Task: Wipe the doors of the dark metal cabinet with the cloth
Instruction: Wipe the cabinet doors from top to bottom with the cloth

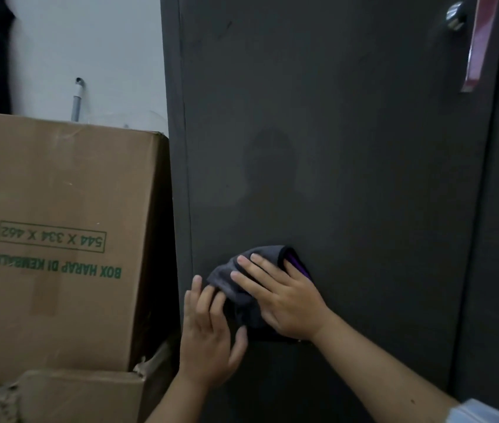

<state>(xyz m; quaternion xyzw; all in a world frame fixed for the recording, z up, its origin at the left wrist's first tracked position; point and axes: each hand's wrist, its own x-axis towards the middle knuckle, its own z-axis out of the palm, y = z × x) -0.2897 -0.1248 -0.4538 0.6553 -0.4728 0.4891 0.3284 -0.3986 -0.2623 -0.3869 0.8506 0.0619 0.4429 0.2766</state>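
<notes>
While the right hand (285, 296) lies flat with fingers spread on the grey cloth (242, 288), it presses the cloth against the lower part of the dark cabinet door (333, 148). Just left of it, the left hand (208, 328) has straight, relaxed fingers, their tips touching the cloth's left edge. A purple fold of the cloth peeks out beside the right hand's upper fingers. Far above the right hand, a round metal knob (455, 15) and a reddish strip (478, 47) sit near the door's edge. Left of the left hand stand cardboard boxes (59, 239) with upside-down green print.
</notes>
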